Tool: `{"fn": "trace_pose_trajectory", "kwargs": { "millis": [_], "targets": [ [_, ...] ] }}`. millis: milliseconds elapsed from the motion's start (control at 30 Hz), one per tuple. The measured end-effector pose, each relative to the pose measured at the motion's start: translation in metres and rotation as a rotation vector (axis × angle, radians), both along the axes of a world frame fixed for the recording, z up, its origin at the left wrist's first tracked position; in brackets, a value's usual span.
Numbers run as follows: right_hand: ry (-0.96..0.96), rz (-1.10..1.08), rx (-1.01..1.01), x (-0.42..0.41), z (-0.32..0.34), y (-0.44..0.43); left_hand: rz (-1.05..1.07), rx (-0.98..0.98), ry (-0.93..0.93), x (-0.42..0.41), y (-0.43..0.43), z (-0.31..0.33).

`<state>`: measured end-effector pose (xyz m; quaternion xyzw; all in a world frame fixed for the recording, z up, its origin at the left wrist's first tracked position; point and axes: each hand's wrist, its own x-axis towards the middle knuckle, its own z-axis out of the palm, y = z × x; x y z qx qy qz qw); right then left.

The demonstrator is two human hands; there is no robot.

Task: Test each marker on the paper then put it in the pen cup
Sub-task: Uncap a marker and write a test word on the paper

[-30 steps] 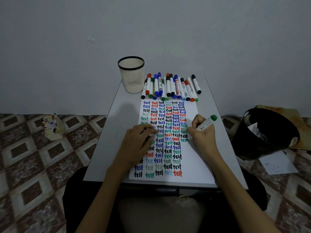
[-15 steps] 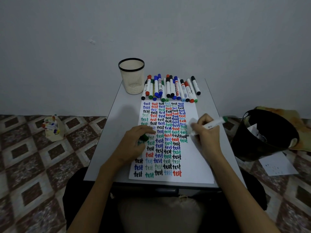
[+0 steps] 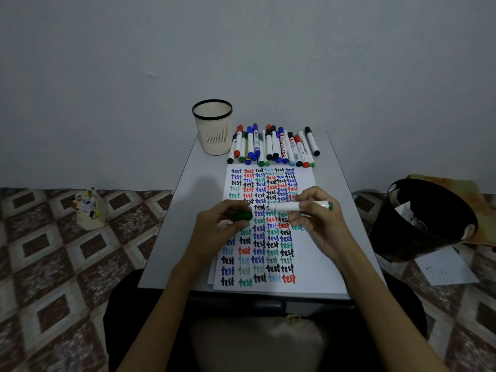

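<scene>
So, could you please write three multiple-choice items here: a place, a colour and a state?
1. Where does the pen cup stand? A) left of the loose markers B) on a shelf C) on a chair
2. What colour is the cap in the left hand? A) red B) green C) black
3. How is the marker in the right hand? A) capped B) broken C) uncapped, held level
Answers: 1 A, it stands on the table beside their row; 2 B, green shows in that grip; 3 C, its cap is off, in the other hand.
</scene>
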<state>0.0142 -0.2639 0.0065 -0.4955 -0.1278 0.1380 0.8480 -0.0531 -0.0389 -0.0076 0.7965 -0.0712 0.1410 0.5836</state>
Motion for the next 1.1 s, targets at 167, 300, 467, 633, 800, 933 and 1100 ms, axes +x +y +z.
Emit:
{"fn": "trace_pose_trajectory", "kwargs": {
  "millis": [167,300,467,633,800,933,1100],
  "targets": [
    [-0.049,-0.008,-0.058,-0.002,-0.002,0.000,-0.035,-0.139,-0.014,0.003,-0.008,-0.001],
    [-0.078,0.008,-0.106,-0.003,0.000,0.001,-0.063,-0.199,-0.001,0.006,-0.012,0.000],
    [-0.139,0.032,-0.246,-0.007,-0.004,0.007,-0.065,-0.254,0.013,0.007,-0.012,0.001],
    [-0.271,-0.007,-0.485,-0.010,-0.011,0.014,-0.022,-0.277,0.049,0.006,-0.010,0.001],
    [-0.373,-0.066,-0.617,-0.012,-0.012,0.019,-0.001,-0.224,0.034,0.008,-0.007,0.002],
    [-0.315,-0.031,-0.551,-0.012,-0.009,0.024,0.028,-0.193,0.001,0.009,-0.006,0.002],
    [-0.252,-0.019,-0.505,-0.011,-0.011,0.027,0.023,-0.137,-0.043,0.011,-0.004,-0.003]
  ]
}}
